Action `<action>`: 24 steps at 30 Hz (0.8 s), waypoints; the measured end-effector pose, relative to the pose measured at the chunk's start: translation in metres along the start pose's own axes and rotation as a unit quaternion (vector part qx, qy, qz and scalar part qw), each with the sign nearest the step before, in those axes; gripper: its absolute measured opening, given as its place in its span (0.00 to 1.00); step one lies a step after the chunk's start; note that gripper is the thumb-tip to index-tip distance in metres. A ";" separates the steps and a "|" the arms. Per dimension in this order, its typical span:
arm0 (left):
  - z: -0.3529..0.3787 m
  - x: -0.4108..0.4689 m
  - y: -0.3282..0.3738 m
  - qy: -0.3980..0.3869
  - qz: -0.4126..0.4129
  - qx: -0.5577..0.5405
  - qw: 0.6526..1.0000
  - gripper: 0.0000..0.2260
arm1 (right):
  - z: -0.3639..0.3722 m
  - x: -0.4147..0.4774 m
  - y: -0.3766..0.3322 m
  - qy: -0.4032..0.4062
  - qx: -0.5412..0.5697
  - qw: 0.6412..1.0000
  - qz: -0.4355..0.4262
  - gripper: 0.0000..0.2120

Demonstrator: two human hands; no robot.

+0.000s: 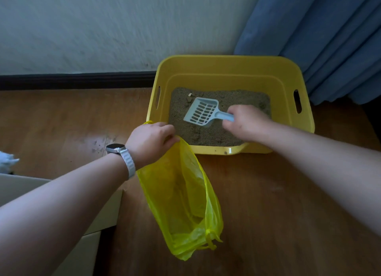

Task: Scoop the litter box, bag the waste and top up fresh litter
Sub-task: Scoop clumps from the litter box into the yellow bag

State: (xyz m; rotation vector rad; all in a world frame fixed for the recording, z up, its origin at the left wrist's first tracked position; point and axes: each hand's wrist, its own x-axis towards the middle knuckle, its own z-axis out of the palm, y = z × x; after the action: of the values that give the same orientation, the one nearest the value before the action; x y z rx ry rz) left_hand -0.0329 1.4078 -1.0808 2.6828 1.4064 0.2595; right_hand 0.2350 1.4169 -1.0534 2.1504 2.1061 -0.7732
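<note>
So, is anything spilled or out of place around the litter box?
Yes: dark specks, perhaps spilled grains, lie on the wooden floor left of the yellow litter box, beside a shiny patch. Nothing else stands out.

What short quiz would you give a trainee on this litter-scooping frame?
1. True or false: the right hand grips the pale blue slotted plastic scoop by its handle.
2. What grips the top of the translucent yellow plastic bag? A) left hand B) right hand C) nothing.
3. Fill in: the scoop is over sandy litter inside the yellow plastic ___.
Key: 1 true; 2 A; 3 box.
</note>
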 end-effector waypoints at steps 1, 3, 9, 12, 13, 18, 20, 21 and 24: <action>0.000 -0.003 -0.004 -0.003 0.012 -0.007 1.000 0.11 | -0.002 0.004 0.009 -0.005 0.006 1.000 0.013 0.07; 0.000 -0.010 -0.011 -0.012 0.030 -0.023 0.999 0.12 | -0.001 0.008 0.028 -0.018 0.013 0.999 0.043 0.07; -0.001 -0.008 -0.013 -0.022 0.055 -0.023 0.998 0.08 | 0.018 0.003 0.053 -0.087 0.024 0.992 0.084 0.09; -0.002 -0.008 -0.011 -0.021 0.055 -0.032 0.998 0.07 | 0.020 -0.001 0.053 -0.094 0.024 0.992 0.087 0.09; -0.003 -0.009 -0.011 -0.023 0.054 -0.032 0.998 0.07 | 0.021 -0.002 0.053 -0.098 0.025 0.991 0.089 0.09; -0.002 -0.020 -0.008 -0.033 0.046 -0.035 0.998 0.08 | 0.027 -0.013 0.048 -0.117 0.009 0.990 0.083 0.11; 0.001 -0.025 -0.008 -0.039 0.035 -0.032 0.998 0.12 | 0.022 -0.017 0.047 -0.114 -0.003 0.991 0.073 0.10; 0.003 -0.026 -0.007 -0.044 0.030 -0.031 0.998 0.13 | 0.016 -0.019 0.048 -0.108 -0.014 0.992 0.065 0.09; 0.008 -0.029 -0.008 -0.057 0.021 -0.029 0.998 0.17 | -0.009 -0.019 0.060 -0.102 -0.072 0.991 0.048 0.09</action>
State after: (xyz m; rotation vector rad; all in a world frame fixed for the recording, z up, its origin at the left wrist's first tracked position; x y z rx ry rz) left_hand -0.0535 1.3885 -1.0928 2.6368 1.2924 0.1464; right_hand 0.2950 1.3973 -1.0575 1.9902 1.8828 -0.7678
